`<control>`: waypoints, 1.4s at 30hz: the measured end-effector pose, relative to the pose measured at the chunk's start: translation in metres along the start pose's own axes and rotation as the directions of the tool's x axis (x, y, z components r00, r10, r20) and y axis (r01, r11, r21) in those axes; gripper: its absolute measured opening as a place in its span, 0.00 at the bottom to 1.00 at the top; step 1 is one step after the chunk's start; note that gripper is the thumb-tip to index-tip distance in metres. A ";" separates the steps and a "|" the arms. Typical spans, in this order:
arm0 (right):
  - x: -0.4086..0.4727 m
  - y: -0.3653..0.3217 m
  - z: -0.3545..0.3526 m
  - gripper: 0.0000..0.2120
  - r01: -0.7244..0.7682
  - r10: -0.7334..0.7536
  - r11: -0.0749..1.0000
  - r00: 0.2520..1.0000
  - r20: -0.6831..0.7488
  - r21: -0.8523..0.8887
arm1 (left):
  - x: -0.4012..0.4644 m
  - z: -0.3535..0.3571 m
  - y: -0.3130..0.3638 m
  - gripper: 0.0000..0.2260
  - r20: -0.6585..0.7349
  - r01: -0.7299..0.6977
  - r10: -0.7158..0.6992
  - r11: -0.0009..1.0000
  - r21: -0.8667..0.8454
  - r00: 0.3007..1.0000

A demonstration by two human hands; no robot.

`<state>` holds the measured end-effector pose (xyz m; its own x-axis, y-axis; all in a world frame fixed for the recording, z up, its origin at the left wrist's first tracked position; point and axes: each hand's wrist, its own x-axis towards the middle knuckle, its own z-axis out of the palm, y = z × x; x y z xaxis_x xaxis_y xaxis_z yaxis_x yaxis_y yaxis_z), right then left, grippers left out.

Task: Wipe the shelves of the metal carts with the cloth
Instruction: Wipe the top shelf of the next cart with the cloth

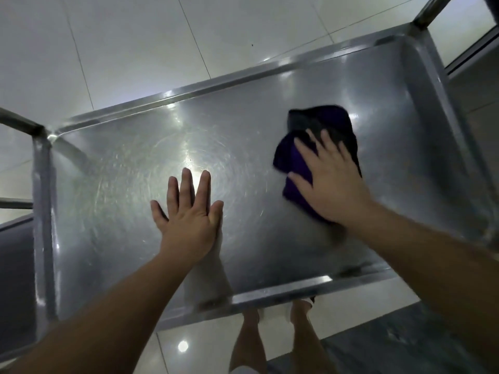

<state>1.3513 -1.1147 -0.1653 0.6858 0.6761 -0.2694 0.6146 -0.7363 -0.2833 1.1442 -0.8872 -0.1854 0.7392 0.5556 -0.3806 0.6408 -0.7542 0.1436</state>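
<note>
- The dark purple-and-black soft cloth (pixel 316 147) lay bunched on the right half of the top shelf of the shiny stainless-steel cart (pixel 129 163), well short of the right rim and nearer the far rim than the near one.
- The right hand (pixel 328 182) lay flat on top of the cloth, its fingers (pixel 306 151) straight and spread, pressing down rather than curling round the fabric; the hand looked slightly blurred.
- The left hand (pixel 189 214) rested palm-down on the bare metal near the middle of the shelf, fingers straight and holding nothing, apart from the cloth.
- The cloth looked light and limp, folding over itself in loose creases, so it would likely bunch and ride up under a push unless the palm kept it spread.
- Pressing from above with an open palm seemed the sensible hold; pinching an edge would probably just drag a trailing fold.
- The shelf was a shallow tray with a raised rim and rounded corners, its surface bright with swirling scuffs and a hard glare near the left hand; smooth steel should let the cloth slide easily.
- The corners under the upright posts (pixel 432 12) would probably need the fabric pushed in by the fingertips.
- Pale glossy floor tiles (pixel 121 44) showed beyond the cart, and the person's legs (pixel 302 338) below the near rim.
</note>
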 end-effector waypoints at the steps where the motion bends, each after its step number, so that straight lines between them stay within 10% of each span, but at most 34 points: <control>1: -0.045 -0.003 0.012 0.33 0.017 -0.016 1.000 0.999 0.037 -0.008 | 0.001 0.000 0.000 0.27 0.000 0.000 0.000 1.000 -0.001 1.000; 8: -0.190 -0.016 0.042 0.32 0.015 -0.002 0.997 0.988 0.157 -0.081 | 0.002 0.001 0.002 0.28 -0.007 0.005 -0.005 1.000 0.010 1.000; 24: 0.200 -0.122 -0.008 0.33 -0.030 0.029 0.999 0.998 -0.054 -0.017 | 0.003 0.009 -0.002 0.26 -0.084 -0.020 0.020 1.000 0.000 0.996; 39: -0.192 -0.081 0.067 0.28 0.167 -0.156 0.985 0.972 0.177 -0.052 | 0.004 0.000 0.001 0.28 0.012 -0.008 0.008 0.999 -0.046 1.000; 42: -0.206 -0.041 0.050 0.31 -0.029 0.031 0.999 0.996 0.082 -0.032 | 0.004 -0.001 0.002 0.28 0.005 -0.019 0.019 0.999 -0.032 1.000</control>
<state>1.1653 -1.2229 -0.1443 0.6703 0.6529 -0.3526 0.6071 -0.7558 -0.2455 1.1487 -0.8865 -0.1851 0.7502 0.5392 -0.3826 0.6329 -0.7531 0.1796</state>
